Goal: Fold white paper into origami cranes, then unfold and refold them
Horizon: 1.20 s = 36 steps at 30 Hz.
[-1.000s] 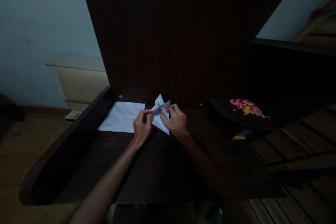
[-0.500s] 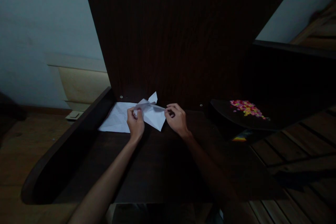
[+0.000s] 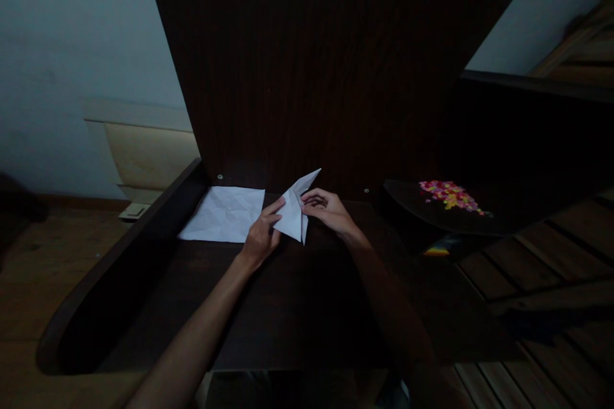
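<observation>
A folded piece of white paper [image 3: 291, 212] with pointed corners is held up over the dark desk [image 3: 268, 307]. My left hand [image 3: 261, 238] grips its left side, fingers in front of the paper and partly round its edge. On the right side, my right hand [image 3: 329, 209] pinches the paper between thumb and fingers. One narrow tip points up and to the right, another points down. Left of my hands, a creased white sheet [image 3: 223, 214] lies flat on the desk.
A low side board [image 3: 119, 275] edges the desk on the left, and a tall dark panel [image 3: 336, 77] rises behind it. Small pink, red and yellow pieces [image 3: 451, 197] lie in a pile on a rounded shelf [image 3: 407, 195] at the right.
The folded paper has turned and shifted slightly right, with its tip now up and right. My left hand has moved right, uncovering more of the flat sheet.
</observation>
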Each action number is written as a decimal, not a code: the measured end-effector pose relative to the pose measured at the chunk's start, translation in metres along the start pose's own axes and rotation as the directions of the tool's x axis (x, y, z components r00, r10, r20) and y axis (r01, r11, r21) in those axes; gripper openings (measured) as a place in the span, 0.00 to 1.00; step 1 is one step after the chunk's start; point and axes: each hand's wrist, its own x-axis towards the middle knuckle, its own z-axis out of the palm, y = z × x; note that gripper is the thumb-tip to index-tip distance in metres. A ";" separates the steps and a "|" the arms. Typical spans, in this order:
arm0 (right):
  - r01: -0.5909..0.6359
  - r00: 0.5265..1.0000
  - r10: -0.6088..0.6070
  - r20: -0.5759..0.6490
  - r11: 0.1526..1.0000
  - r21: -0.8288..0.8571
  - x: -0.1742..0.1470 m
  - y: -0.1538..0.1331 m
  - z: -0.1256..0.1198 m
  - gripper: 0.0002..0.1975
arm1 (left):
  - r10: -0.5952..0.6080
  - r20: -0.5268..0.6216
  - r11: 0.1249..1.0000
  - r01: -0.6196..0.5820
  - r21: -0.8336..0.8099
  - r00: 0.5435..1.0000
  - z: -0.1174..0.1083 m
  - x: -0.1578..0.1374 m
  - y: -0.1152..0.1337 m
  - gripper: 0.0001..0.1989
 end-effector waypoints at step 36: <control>0.201 0.950 -0.220 -0.220 0.974 -0.105 -0.009 0.001 0.033 0.12 | -0.664 -0.122 0.713 0.577 -0.398 0.737 0.000 0.028 0.012 0.11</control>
